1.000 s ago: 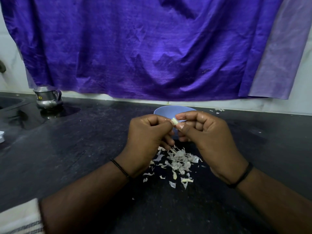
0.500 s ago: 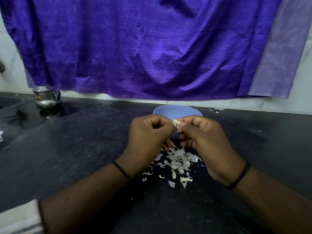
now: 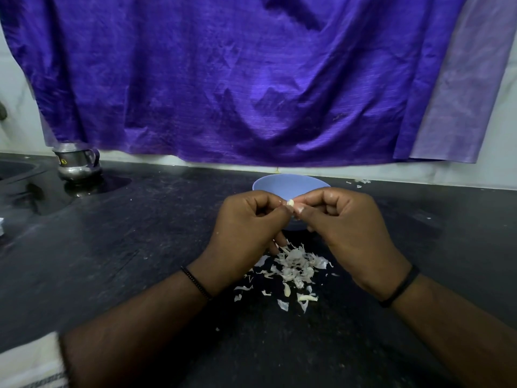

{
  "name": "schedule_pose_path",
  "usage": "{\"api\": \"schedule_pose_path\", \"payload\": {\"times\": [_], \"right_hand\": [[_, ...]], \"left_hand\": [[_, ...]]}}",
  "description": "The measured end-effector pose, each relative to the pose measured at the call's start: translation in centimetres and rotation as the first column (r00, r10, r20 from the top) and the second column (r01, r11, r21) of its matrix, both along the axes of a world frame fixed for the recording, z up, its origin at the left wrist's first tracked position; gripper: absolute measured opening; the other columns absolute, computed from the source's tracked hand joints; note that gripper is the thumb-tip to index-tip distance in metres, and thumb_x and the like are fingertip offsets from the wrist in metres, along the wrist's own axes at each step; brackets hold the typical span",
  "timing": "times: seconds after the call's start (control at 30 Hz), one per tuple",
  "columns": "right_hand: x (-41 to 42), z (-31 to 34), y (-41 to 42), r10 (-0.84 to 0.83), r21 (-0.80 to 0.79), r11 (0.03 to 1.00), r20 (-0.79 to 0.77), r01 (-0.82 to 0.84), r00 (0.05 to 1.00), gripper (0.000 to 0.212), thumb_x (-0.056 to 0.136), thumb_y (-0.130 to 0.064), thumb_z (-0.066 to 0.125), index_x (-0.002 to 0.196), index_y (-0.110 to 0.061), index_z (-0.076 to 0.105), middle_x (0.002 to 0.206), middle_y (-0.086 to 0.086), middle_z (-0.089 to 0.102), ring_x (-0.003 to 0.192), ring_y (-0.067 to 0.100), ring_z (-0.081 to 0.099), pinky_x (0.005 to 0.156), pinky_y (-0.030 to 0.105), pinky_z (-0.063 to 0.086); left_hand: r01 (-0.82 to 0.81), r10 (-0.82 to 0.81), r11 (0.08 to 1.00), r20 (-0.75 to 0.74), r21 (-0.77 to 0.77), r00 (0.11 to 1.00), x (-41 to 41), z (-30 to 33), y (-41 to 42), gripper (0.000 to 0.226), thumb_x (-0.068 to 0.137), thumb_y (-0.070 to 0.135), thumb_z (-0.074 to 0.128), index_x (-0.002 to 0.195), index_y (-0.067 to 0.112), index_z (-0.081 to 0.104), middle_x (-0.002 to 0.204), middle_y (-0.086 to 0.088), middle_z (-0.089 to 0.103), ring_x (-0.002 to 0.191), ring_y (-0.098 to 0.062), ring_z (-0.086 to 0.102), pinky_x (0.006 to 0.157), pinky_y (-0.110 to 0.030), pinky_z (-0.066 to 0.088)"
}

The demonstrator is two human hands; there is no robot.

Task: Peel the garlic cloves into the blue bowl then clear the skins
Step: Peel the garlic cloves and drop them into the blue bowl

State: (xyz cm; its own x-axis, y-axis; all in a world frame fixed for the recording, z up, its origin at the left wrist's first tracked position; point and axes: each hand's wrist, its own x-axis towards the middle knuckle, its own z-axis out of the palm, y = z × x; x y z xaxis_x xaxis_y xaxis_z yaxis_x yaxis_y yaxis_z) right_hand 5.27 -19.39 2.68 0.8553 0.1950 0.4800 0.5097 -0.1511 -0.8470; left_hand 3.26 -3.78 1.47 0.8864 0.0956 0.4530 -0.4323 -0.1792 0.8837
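A small pale garlic clove [image 3: 291, 203] is pinched between the fingertips of my left hand [image 3: 246, 228] and my right hand [image 3: 347, 228], held just in front of the blue bowl [image 3: 288, 183]. Both hands have their fingers curled. The bowl stands on the black counter [image 3: 140, 247] behind my hands, and its inside is mostly hidden. A heap of white garlic skins [image 3: 293, 264] lies on the counter below and between my wrists.
A small steel jug [image 3: 77, 163] stands at the back left beside a sink edge [image 3: 16, 170]. A purple cloth [image 3: 251, 79] hangs over the wall behind. A few skin bits [image 3: 359, 182] lie at the back right. A striped cloth [image 3: 30, 365] shows at bottom left.
Both hands stay together at the clove with small finger shifts; they have drifted slightly to the right and lower in front of the bowl.
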Motion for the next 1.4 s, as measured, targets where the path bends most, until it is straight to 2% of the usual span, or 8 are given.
{"api": "schedule_pose_path", "payload": {"times": [0.2,0.47,0.6,0.8,0.93,1.07,1.17,1.4], "right_hand": [[-0.02,0.34,-0.25,0.056,0.021,0.998,-0.018,-0.056,0.998,0.005,0.086,-0.007,0.074,0.088,-0.009,0.077,0.073,-0.004,0.075,0.060,-0.003,0.063,0.057,0.010,0.046],[0.02,0.24,-0.31,0.032,-0.049,0.998,0.034,-0.031,0.999,0.005,0.085,-0.011,0.076,0.088,-0.015,0.078,0.082,-0.005,0.077,0.071,0.004,0.070,0.066,0.017,0.052],[0.10,0.01,-0.04,0.013,-0.064,0.998,0.042,-0.011,0.999,0.006,0.087,-0.011,0.074,0.086,-0.017,0.076,0.083,-0.004,0.076,0.079,0.011,0.072,0.072,0.022,0.056],[0.09,-0.01,0.13,0.061,-0.006,0.998,-0.046,-0.062,0.997,0.010,0.090,-0.009,0.067,0.088,-0.015,0.074,0.080,-0.003,0.075,0.067,0.000,0.064,0.059,0.013,0.047],[-0.01,0.16,0.10,0.102,0.010,0.995,-0.068,-0.102,0.992,0.006,0.090,-0.016,0.069,0.090,-0.016,0.074,0.081,-0.002,0.075,0.066,0.002,0.064,0.057,0.015,0.047],[-0.17,0.46,-0.09,0.127,0.043,0.991,-0.059,-0.125,0.990,0.005,0.085,-0.010,0.073,0.088,-0.007,0.074,0.071,0.000,0.073,0.059,0.000,0.062,0.055,0.010,0.045],[-0.03,0.55,-0.24,0.113,0.011,0.994,-0.075,-0.112,0.991,0.003,0.086,-0.010,0.074,0.086,-0.008,0.074,0.070,0.005,0.073,0.058,0.004,0.061,0.054,0.012,0.045],[0.25,0.41,-0.15,0.044,-0.164,0.985,-0.041,-0.050,0.998,0.009,0.090,-0.015,0.069,0.082,-0.018,0.072,0.063,-0.008,0.069,0.055,0.000,0.058,0.054,0.016,0.043]], "left_hand": [[-0.016,0.015,1.000,0.032,0.027,0.999,-0.15,0.17,0.33,0.013,0.090,0.001,0.066,0.080,0.003,0.073,0.062,-0.022,0.066,0.047,-0.024,0.060,0.047,-0.036,0.054],[-0.081,0.071,0.993,0.113,0.086,0.991,-0.43,0.12,0.56,0.010,0.085,0.004,0.069,0.076,0.003,0.073,0.053,-0.011,0.065,0.044,-0.024,0.061,0.047,-0.035,0.054],[-0.118,0.104,0.988,0.134,0.095,0.985,-0.33,0.19,0.27,0.012,0.084,0.002,0.070,0.072,0.003,0.072,0.051,-0.007,0.064,0.042,-0.016,0.058,0.045,-0.029,0.051],[-0.106,0.093,0.990,0.137,0.088,0.986,-0.30,0.16,0.22,0.011,0.083,0.005,0.070,0.072,0.003,0.071,0.051,-0.009,0.063,0.043,-0.019,0.057,0.045,-0.036,0.052],[-0.144,0.127,0.985,0.156,0.099,0.979,-0.26,0.14,0.37,0.012,0.082,0.008,0.070,0.071,0.004,0.071,0.052,-0.007,0.063,0.043,-0.017,0.057,0.046,-0.033,0.051],[-0.151,0.124,0.978,0.183,0.142,0.975,-0.23,0.08,0.36,0.012,0.083,0.008,0.071,0.071,0.006,0.071,0.053,-0.006,0.064,0.045,-0.023,0.059,0.045,-0.035,0.051],[-0.123,0.096,0.981,0.175,0.151,0.980,-0.22,0.05,0.36,0.011,0.083,0.005,0.071,0.072,0.006,0.072,0.054,-0.005,0.065,0.043,-0.016,0.057,0.044,-0.028,0.049],[-0.111,0.086,0.981,0.156,0.161,0.984,-0.18,-0.24,0.20,0.012,0.082,0.005,0.074,0.071,0.006,0.071,0.053,0.000,0.065,0.043,-0.011,0.056,0.045,-0.023,0.046]]}}
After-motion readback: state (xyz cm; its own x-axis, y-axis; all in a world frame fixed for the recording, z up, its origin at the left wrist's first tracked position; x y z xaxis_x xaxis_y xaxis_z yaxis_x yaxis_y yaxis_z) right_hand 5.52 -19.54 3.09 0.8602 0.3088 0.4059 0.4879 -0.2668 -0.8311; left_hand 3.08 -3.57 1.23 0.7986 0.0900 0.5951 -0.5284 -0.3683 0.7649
